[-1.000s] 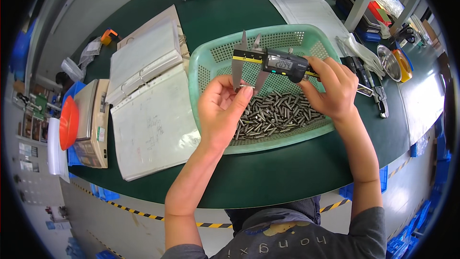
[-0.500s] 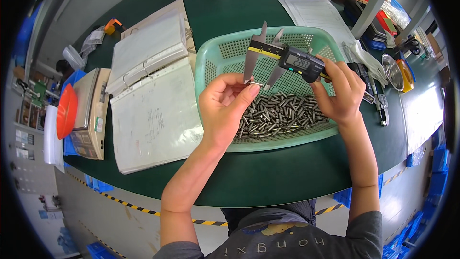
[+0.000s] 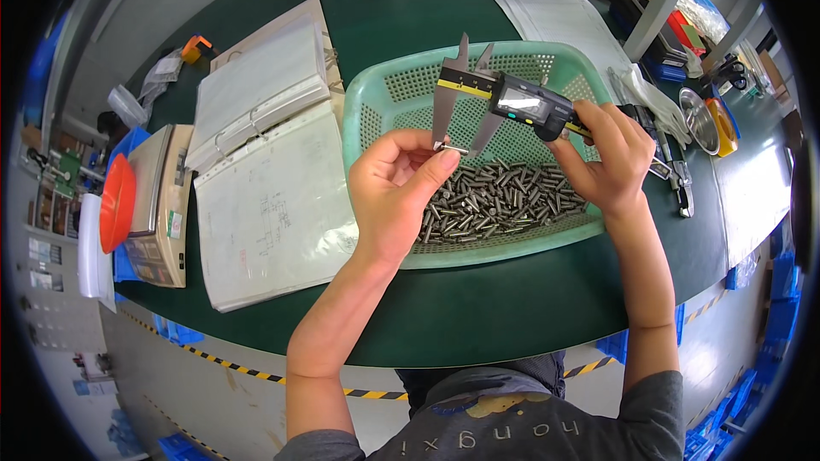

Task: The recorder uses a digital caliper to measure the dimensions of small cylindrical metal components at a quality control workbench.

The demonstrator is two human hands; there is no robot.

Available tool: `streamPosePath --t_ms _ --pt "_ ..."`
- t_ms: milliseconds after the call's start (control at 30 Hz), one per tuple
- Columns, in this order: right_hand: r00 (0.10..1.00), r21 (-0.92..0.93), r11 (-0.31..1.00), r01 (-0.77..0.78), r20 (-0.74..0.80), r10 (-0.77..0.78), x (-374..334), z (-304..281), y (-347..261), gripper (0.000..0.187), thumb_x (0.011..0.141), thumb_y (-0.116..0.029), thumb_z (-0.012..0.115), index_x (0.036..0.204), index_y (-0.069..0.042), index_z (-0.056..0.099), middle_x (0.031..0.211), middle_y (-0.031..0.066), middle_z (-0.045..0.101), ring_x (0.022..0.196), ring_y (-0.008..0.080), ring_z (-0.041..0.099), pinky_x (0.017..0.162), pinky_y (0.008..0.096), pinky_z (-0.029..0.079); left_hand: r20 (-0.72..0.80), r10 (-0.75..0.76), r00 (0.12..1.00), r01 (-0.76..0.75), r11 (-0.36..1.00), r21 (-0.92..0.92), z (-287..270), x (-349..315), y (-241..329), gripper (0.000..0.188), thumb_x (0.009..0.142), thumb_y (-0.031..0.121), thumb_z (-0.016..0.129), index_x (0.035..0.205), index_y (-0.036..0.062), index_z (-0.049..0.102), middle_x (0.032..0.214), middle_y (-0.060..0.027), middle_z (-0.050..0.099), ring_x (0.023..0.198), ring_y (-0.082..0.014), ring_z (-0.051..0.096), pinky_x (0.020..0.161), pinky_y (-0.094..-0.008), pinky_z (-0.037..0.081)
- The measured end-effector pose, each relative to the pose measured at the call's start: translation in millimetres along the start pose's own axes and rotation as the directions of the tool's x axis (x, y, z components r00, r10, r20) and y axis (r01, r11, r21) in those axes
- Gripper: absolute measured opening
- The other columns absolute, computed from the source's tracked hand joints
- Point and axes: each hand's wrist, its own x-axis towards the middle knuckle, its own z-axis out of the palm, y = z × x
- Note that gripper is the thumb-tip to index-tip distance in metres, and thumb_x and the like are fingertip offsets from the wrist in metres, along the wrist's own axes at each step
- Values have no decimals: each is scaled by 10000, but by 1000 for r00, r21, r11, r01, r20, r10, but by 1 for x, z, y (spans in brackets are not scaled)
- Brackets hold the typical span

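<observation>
Between the thumb and fingers of my left hand (image 3: 395, 192) is a small metal pin (image 3: 453, 148), pinched near one end. My right hand (image 3: 608, 154) grips a digital caliper (image 3: 521, 102) by its slider, the thumb beneath the display. The caliper's long jaws point toward me, and the pin lies between their tips; whether both jaws touch it I cannot tell. Both hands are above a green perforated plastic basket (image 3: 367, 90). A heap of similar metal pins (image 3: 504, 201) covers the near part of its bottom.
An open ring binder (image 3: 269, 213) lies left of the basket, beside a scale (image 3: 162, 205) with an orange-red tray (image 3: 118, 203). To the right are another caliper (image 3: 681, 183), white gloves (image 3: 653, 107) and a metal bowl (image 3: 699, 122). Papers (image 3: 559, 17) lie behind the basket.
The view has shifted slightly. The caliper has tilted a little, and glare now covers its display. Both hands keep their holds.
</observation>
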Motion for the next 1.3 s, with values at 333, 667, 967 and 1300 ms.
streamPosePath --t_ms 333,667,967,1300 --pt "1000 38 999 -13 29 12 -1 0 1 309 598 -250 780 776 -68 604 572 41 501 435 209 468 394 299 358 30 -70 997 66 991 118 -1 -1 -1 204 823 66 609 1006 -1 549 917 -74 608 845 -146 598 785 -289 471" --pt "998 30 999 -40 46 39 -1 0 -1 316 606 -268 774 793 -75 608 587 34 515 447 215 487 415 302 381 58 -50 997 44 994 103 -7 0 -4 180 846 78 592 998 -14 559 911 -81 610 823 -156 598 780 -300 477" --pt "987 26 995 -97 131 93 -3 2 -1 333 717 -181 696 992 -25 591 711 69 557 496 237 536 439 317 418 31 -213 977 215 973 -88 -7 4 0 195 867 82 599 1041 -5 582 908 -57 606 796 -130 579 745 -274 488" --pt "990 33 991 -129 67 126 -4 3 -1 336 710 -195 720 977 -20 616 681 73 547 496 229 538 436 309 418 364 -403 840 543 605 -583 -23 12 -5 207 894 106 545 1078 13 567 903 -63 588 802 -153 562 737 -288 491"
